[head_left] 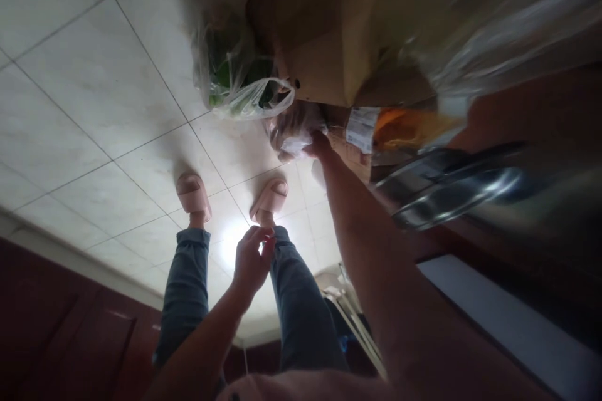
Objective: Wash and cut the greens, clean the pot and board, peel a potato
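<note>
My right hand (318,143) reaches forward, its fingers closed on the gathered top of a clear plastic bag (289,131). Something brownish shows through that bag, too blurred to name. Beside it on the floor stands another clear plastic bag (235,72) with green vegetables inside and its handle loop lying toward me. My left hand (254,257) hangs above the floor in front of my legs, away from both bags. Its fingers are curled in toward the thumb around a small gap, and no object shows in them.
A large brown cardboard box (315,31) stands behind the bags. An orange package (409,128) with a white label lies right of my right hand. A shiny metal pan (451,197) is blurred at the right. Pale sticks (357,322) stand below my right forearm. Tiles (94,94) cover the floor.
</note>
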Motion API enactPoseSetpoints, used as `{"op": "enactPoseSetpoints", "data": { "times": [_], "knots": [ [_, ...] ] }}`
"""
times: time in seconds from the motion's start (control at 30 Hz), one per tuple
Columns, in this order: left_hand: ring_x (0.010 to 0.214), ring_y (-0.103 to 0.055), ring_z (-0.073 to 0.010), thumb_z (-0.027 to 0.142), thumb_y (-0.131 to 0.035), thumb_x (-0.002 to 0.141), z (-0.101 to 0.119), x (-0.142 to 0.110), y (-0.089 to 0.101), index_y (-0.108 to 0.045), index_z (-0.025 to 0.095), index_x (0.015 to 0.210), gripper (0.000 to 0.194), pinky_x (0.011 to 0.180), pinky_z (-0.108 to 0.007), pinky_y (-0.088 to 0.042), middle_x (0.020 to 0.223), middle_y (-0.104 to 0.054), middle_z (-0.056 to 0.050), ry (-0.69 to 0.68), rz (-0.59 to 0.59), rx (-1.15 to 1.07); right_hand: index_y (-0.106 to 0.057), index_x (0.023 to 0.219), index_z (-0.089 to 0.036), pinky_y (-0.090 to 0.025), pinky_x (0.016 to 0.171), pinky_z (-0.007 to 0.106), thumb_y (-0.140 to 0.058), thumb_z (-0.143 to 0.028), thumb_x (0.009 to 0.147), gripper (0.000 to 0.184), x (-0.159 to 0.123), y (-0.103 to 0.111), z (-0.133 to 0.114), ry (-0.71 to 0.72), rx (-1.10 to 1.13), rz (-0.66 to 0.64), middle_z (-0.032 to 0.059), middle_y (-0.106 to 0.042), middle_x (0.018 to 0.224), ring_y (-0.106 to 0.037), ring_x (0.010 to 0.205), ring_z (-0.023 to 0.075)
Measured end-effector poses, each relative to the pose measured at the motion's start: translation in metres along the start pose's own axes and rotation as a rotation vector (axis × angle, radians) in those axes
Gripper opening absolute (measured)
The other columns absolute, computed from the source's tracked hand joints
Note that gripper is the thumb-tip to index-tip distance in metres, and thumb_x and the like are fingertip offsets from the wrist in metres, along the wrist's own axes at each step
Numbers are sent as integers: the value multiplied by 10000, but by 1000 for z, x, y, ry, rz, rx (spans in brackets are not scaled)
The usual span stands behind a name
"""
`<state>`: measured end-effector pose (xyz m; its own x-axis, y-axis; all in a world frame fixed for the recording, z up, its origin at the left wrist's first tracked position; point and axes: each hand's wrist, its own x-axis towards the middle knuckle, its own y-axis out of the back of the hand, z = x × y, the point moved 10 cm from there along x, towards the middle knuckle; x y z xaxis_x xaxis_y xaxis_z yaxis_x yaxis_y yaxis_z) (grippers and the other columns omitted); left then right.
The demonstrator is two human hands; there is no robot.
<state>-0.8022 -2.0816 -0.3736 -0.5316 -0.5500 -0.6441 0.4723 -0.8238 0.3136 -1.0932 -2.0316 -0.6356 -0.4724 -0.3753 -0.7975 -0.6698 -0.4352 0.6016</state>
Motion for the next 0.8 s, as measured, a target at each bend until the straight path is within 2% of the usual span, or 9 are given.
{"op": "enactPoseSetpoints", "data": {
  "times": [0.1, 0.17, 0.27, 0.33, 0.43, 0.53, 0.67, 0.8],
  "knots": [
    [760, -702, -159, 175, -555, 983, 1, 0, 0, -700, 179, 959, 147, 703, -292, -570, 888, -745, -56, -4, 3, -3, -651, 1309, -40, -551, 1040, 409, -735, -242, 777, 575, -17, -6, 8, -100, 96, -1, 217, -705, 1267, -673, 1209, 342],
    [741, -693, -155, 175, -556, 980, 1, 0, -1, -697, 178, 950, 145, 685, -285, -562, 873, -737, -54, 1, -5, -5, -647, 1324, -58, -531, 1076, 422, -731, -274, 781, 590, -29, -5, 10, -148, 187, 45, 216, -694, 1299, -655, 1245, 347],
    [723, -684, -148, 172, -554, 976, 0, 0, -3, -698, 177, 947, 147, 668, -274, -550, 870, -730, -52, 14, -17, -9, -655, 1317, -88, -545, 1055, 465, -749, -293, 749, 612, -43, 1, 10, -196, 275, 108, 208, -707, 1275, -662, 1225, 366],
    [732, -686, -149, 170, -555, 975, 0, 0, -4, -700, 177, 952, 148, 674, -275, -550, 882, -732, -54, 14, -19, -10, -652, 1305, -62, -552, 1038, 470, -761, -295, 726, 634, -51, 7, 12, -238, 313, 144, 220, -719, 1233, -677, 1186, 368],
    [749, -684, -156, 180, -557, 979, 2, 0, -5, -704, 178, 955, 149, 686, -284, -553, 896, -734, -60, 6, -23, -11, -684, 1193, -49, -544, 1037, 456, -764, -290, 707, 549, -64, 20, 9, -220, 344, 205, 221, -736, 1155, -692, 1126, 350],
    [743, -678, -153, 191, -552, 982, 2, 0, -6, -708, 185, 946, 160, 686, -286, -554, 901, -734, -61, 5, -23, -8, -702, 1079, -97, -534, 1029, 463, -753, -314, 721, 421, -81, 31, 4, -180, 366, 233, 193, -747, 1086, -695, 1072, 334],
    [760, -690, -157, 209, -553, 983, 0, -1, -10, -712, 188, 958, 162, 707, -291, -563, 906, -734, -58, 15, -37, 9, -695, 997, -160, -529, 1008, 476, -766, -353, 728, 338, -109, 38, 11, -223, 391, 227, 133, -759, 972, -707, 1002, 331],
    [764, -691, -164, 206, -552, 981, 1, -2, -12, -713, 185, 963, 163, 709, -294, -562, 902, -732, -64, 10, -41, 5, -697, 911, -192, -556, 930, 467, -801, -405, 697, 319, -136, 44, 20, -262, 414, 262, 114, -761, 900, -708, 949, 336]
  ]
}}
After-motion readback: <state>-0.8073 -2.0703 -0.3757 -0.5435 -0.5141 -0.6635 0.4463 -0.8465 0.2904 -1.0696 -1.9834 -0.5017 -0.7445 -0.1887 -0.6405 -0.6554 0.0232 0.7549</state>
